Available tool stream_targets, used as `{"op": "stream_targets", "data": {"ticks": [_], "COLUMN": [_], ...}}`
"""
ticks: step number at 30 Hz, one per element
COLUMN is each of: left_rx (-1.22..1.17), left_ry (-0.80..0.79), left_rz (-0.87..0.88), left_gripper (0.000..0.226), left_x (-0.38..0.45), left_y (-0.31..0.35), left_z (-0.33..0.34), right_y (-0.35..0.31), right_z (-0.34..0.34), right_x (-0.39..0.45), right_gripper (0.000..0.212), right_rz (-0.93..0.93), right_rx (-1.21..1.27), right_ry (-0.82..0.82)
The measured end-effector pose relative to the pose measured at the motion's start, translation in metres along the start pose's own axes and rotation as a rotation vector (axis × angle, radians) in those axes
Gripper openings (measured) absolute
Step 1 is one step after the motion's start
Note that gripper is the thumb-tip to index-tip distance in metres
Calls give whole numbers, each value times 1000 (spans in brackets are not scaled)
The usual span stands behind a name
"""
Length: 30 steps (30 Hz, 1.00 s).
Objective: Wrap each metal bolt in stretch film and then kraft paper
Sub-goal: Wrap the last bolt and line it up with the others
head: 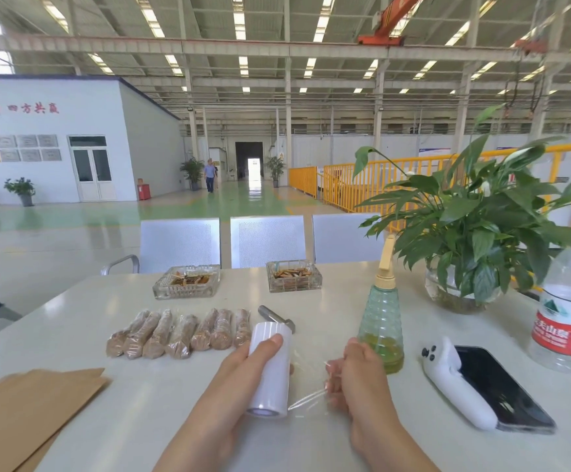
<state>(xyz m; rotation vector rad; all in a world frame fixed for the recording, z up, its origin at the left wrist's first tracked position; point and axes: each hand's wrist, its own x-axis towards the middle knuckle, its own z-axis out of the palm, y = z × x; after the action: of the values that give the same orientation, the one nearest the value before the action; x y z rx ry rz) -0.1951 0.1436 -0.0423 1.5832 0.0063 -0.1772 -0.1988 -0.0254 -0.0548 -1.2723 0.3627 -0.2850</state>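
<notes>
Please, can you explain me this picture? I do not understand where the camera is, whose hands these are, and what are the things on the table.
There is no machine: a person wears one camera on the head, looking forward and down at their own hands. The left hand grips a white stretch film roll. The right hand pinches the clear film end pulled from it.

On the white table lie seven wrapped bolts in a row, one bare metal bolt behind the roll, and kraft paper sheets at the left. Also there: two glass ashtrays, a green spray bottle, a potted plant, a water bottle, a phone and a white handheld device.
</notes>
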Motion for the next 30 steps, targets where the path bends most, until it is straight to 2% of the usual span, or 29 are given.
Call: {"op": "stream_targets", "data": {"ticks": [2, 4, 7, 10, 12, 14, 16, 19, 23, 27, 30], "left_rx": [-59, -247, -518, -683, -704, -651, -595, -679, -699, -623, -661], "left_ry": [7, 31, 0, -40, -39, -38, -27, -19, -53, -15, 51], "left_rz": [-62, -121, -184, -254, -249, -193, -152, -193, -218, -156, -206], "left_gripper": [41, 40, 50, 57, 57, 45, 39, 52, 54, 46, 47], "left_x": [-2, -5, -11, -16, -17, -18, -22, -24, -29, -37, -42], "left_y": [4, 7, 6, 2, 3, 9, 14, 18, 16, 14, 17], "left_z": [5, 3, -14, -35, -43, -50, -57, -72, -83, -84, -96], "right_y": [2, 2, -1, -13, -22, -26, -28, -30, -36, -43, -45], "right_z": [1, 3, 2, 0, 2, 4, 5, -2, -8, -12, -24], "right_x": [-1, -2, -2, 3, 7, 11, 15, 15, 8, 2, 1], "right_gripper": [37, 42, 29, 23, 23, 24, 23, 18, 21, 18, 25], "right_rz": [-61, -77, -70, -242, -318, -296, -186, -11, 73, 28, 22], "right_rx": [-134, -206, -219, -458, -550, -551, -427, -224, -93, -153, -221], "right_ry": [14, -1, -54, 22, 44, 18, -18, -53, -105, -88, -93]}}
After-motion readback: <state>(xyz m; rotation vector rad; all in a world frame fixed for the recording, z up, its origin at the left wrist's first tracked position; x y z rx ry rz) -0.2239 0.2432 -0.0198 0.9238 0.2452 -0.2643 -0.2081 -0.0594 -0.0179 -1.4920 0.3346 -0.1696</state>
